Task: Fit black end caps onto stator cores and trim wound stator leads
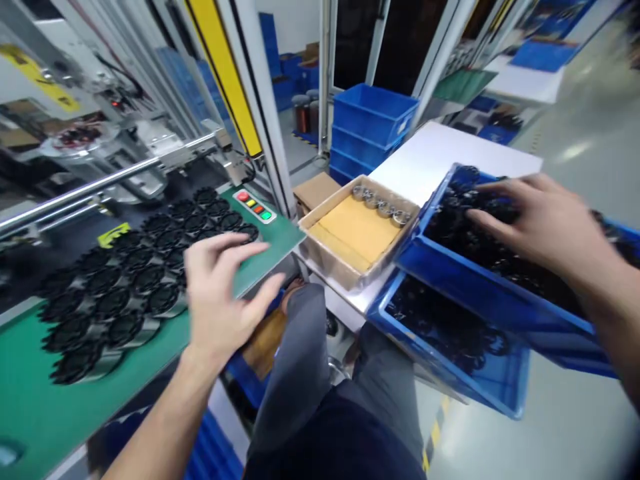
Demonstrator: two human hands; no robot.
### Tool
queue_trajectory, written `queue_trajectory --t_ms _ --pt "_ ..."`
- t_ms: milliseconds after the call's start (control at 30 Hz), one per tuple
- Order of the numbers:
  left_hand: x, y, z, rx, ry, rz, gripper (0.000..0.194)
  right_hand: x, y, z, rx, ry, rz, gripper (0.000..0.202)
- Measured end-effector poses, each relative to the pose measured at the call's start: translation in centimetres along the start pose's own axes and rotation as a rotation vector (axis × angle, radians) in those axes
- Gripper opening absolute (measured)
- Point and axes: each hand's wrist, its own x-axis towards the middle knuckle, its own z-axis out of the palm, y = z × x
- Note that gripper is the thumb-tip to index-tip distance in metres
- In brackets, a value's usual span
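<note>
My left hand hovers by the front edge of the green work surface, its fingers apart and nothing between them. Just left of it stand several rows of round metal parts with black toothed rims. Over on the right, my right hand is above the upper blue bin, thumb and fingers spread. Small black plastic parts fill that bin. The right fingertips are close to the parts; whether they touch any, I cannot tell.
A cardboard box lined with yellow holds a row of metal rings. Beneath the upper bin sits another blue bin of black parts. A button panel lies near the machine's post. Stacked blue crates stand behind.
</note>
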Motion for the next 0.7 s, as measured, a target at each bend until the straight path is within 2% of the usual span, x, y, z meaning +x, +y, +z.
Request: queue_trajectory --t_ms 33,100,167,267,367,433,533,600,700 --pt "2.3 1.5 3.1 -0.039 -0.067 0.017 0.038 1.8 0.7 1.0 -0.01 -0.022 -0.007 0.082" --pt "6.8 3.9 9.4 -0.099 -0.263 0.008 0.038 4.3 1.8 3.5 -0.007 -0.085 -0.056 0.078" --pt "11.0 5.3 15.8 -0.095 -0.493 -0.088 0.04 5.6 2.7 6.0 0.001 -0.146 -0.103 0.068" --pt "15.9 5.6 24.5 -0.069 -0.637 -0.124 0.043 6.0 3.8 8.6 0.003 -0.183 -0.118 0.068" --pt "19.2 4.9 31.7 0.023 -0.717 -0.197 0.049 6.1 4.4 9.5 0.011 -0.198 -0.109 0.071" --pt "20.8 4.5 35.4 0.09 -0.765 -0.249 0.054 6.2 4.3 9.5 0.023 -0.229 -0.116 0.061" --pt "22.7 4.4 39.4 0.182 -0.832 -0.324 0.051 6.2 4.0 9.0 0.052 -0.28 -0.134 0.047" --pt "23.7 4.5 41.2 0.219 -0.865 -0.367 0.047 6.0 3.8 8.5 0.065 -0.291 -0.121 0.056" --pt "24.9 4.6 43.0 0.219 -0.91 -0.451 0.043 5.6 3.7 7.7 0.05 -0.285 -0.04 0.074"
